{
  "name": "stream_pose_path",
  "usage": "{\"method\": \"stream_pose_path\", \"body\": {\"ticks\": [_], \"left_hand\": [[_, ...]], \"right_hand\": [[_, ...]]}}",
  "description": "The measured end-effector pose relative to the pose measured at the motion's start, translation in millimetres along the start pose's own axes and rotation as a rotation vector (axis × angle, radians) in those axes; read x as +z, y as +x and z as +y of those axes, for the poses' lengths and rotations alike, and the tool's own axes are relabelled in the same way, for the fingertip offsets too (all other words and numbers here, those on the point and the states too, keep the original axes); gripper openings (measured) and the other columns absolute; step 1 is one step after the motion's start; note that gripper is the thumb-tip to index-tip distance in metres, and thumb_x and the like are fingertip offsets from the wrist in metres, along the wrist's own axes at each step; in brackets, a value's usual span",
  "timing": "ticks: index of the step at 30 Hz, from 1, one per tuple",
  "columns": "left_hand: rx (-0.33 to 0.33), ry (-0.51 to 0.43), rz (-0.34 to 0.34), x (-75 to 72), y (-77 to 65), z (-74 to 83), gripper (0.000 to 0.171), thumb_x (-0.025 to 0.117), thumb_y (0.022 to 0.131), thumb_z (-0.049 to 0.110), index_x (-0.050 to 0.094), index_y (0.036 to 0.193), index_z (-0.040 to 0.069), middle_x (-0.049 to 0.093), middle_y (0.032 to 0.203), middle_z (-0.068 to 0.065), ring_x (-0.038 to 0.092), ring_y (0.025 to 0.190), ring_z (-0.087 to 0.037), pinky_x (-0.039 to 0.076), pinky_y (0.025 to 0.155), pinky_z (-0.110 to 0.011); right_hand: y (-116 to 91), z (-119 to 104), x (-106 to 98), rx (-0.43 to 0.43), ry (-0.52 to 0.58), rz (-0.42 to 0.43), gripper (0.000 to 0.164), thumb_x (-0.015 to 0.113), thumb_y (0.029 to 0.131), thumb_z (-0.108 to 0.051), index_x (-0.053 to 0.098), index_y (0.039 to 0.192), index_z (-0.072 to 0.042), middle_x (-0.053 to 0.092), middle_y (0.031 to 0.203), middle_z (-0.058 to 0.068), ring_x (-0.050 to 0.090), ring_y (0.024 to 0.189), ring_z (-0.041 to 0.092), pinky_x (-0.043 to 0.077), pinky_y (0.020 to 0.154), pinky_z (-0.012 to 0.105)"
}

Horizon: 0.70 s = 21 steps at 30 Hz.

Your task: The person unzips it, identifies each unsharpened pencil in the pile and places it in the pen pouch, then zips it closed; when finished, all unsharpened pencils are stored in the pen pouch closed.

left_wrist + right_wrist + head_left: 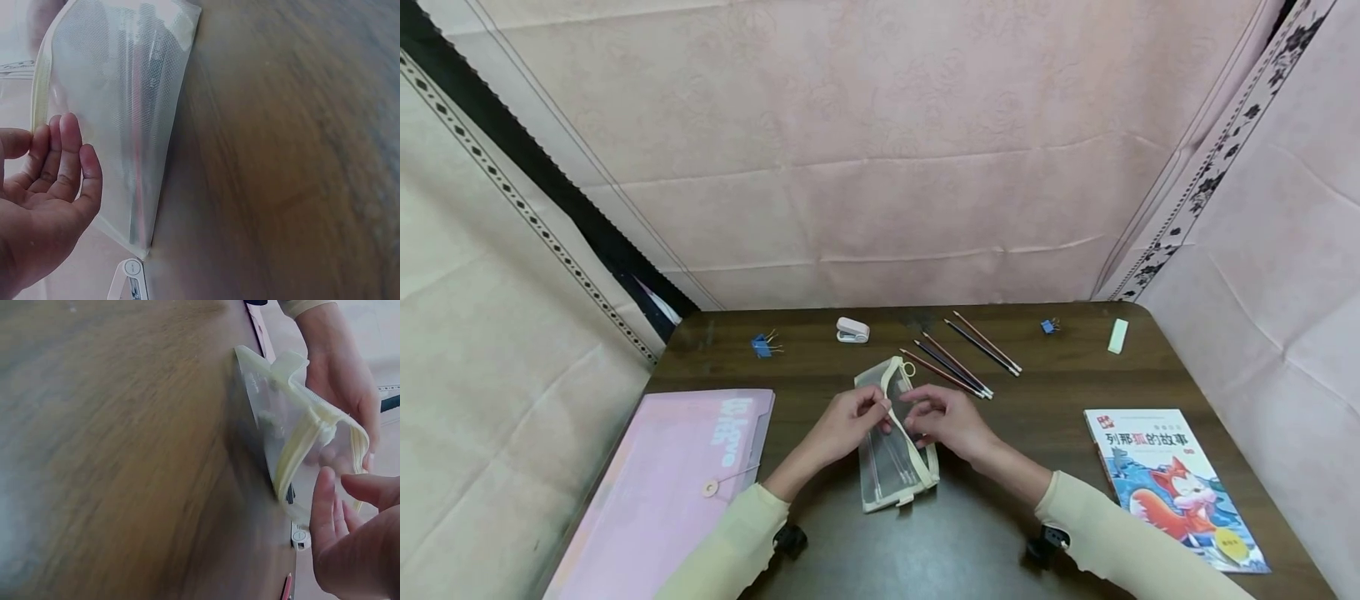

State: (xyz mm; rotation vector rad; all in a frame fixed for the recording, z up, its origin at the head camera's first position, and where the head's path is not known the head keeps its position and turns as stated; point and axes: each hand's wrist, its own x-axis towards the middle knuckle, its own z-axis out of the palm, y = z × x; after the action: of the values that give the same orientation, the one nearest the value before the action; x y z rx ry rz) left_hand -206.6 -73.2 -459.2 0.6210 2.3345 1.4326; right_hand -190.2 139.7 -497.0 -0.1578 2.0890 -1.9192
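A see-through mesh pencil pouch (880, 471) with cream zip edging is tilted up off the dark table in the middle, its mouth apart. My left hand (856, 417) pinches one zip edge between thumb and forefinger, clearest in the left wrist view (53, 194). Through the mesh, long thin things, one reddish (137, 144), show inside the pouch. On the other side of the mouth is my right hand (951, 423), its thumb and forefinger apart, with nothing seen between them; the right wrist view shows this hand (356, 537) too. Several pencils (958, 364) lie just beyond.
A white stapler-like item (852, 331) and a blue binder clip (765, 345) sit at the back, with another blue clip (1049, 326) and a pale green eraser-like block (1117, 337) further right. The pink folder (700, 467) lies left, the picture book (1180, 492) right.
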Motion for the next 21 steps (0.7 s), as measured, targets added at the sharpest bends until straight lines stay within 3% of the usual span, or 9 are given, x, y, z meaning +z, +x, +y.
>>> {"method": "stream_pose_path", "body": {"ticks": [4, 8, 13, 17, 21], "left_hand": [[-0.008, -0.002, -0.007, -1.1, 0.4, -0.2, 0.021, 0.051, 0.1, 0.022, 0.06, 0.094, 0.004, 0.071, 0.092, -0.016, 0.068, 0.089, -0.033, 0.049, 0.073, -0.029], [0.01, -0.011, -0.011, -1.4, 0.7, -1.8, 0.021, 0.051, 0.1, 0.022, 0.061, 0.094, 0.004, 0.07, 0.091, -0.017, 0.069, 0.088, -0.032, 0.052, 0.078, -0.04], [0.03, -0.037, -0.003, -1.6, 0.8, -2.3, 0.02, 0.051, 0.1, 0.02, 0.06, 0.093, 0.004, 0.07, 0.091, -0.018, 0.069, 0.087, -0.033, 0.051, 0.082, -0.053], [0.025, -0.02, 0.009, -1.8, 0.2, -0.7, 0.021, 0.051, 0.1, 0.021, 0.06, 0.092, 0.004, 0.07, 0.09, -0.018, 0.069, 0.087, -0.033, 0.053, 0.077, -0.043], [0.02, -0.004, 0.01, -1.6, -0.7, -0.9, 0.022, 0.052, 0.1, 0.022, 0.06, 0.092, 0.003, 0.07, 0.09, -0.019, 0.069, 0.087, -0.033, 0.053, 0.076, -0.039]], "right_hand": [[-6.6, -1.7, -7.7, -0.013, 0.012, -0.009, 0.041, 0.068, 0.088, -0.009, 0.057, 0.128, -0.009, 0.065, 0.108, 0.023, 0.067, 0.086, 0.032, 0.058, 0.07, 0.043], [-11.0, -5.1, -14.5, -0.011, 0.021, 0.003, 0.043, 0.068, 0.088, -0.011, 0.055, 0.129, -0.009, 0.062, 0.114, 0.026, 0.063, 0.095, 0.044, 0.057, 0.073, 0.048], [-11.6, -7.5, -23.2, -0.039, 0.015, 0.042, 0.043, 0.068, 0.088, -0.011, 0.055, 0.129, -0.009, 0.062, 0.113, 0.025, 0.065, 0.094, 0.041, 0.057, 0.073, 0.048], [-12.1, -7.8, -30.9, -0.089, 0.016, 0.08, 0.041, 0.069, 0.088, -0.013, 0.057, 0.126, -0.011, 0.063, 0.109, 0.022, 0.067, 0.09, 0.035, 0.058, 0.07, 0.045], [-15.6, -8.8, -38.2, -0.131, 0.001, 0.102, 0.037, 0.07, 0.088, -0.016, 0.059, 0.124, -0.016, 0.062, 0.111, 0.026, 0.065, 0.094, 0.042, 0.058, 0.069, 0.043]]}}
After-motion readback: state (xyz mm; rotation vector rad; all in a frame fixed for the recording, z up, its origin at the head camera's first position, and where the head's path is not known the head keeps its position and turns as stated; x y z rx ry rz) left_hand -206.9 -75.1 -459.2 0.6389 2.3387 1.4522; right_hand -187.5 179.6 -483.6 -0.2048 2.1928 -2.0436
